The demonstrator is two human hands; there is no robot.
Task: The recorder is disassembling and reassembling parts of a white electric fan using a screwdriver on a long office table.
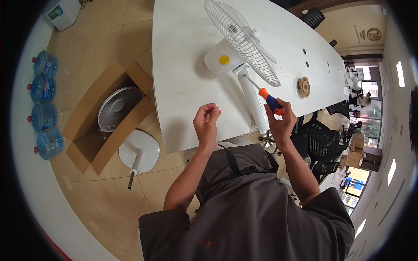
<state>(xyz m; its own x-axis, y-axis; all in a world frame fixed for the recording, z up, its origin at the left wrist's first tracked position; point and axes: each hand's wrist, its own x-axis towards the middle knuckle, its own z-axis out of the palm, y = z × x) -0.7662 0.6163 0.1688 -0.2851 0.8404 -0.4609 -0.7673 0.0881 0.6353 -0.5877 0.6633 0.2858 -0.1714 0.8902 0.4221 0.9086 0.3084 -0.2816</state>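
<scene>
Lying beyond both hands is the fan head.

Head-worn fisheye, close range, looking down past wearer's torso onto white table.

The right hand grips an orange-and-blue screwdriver pointed at a white electric fan lying beyond both hands; the left hand curls loosely.
</scene>
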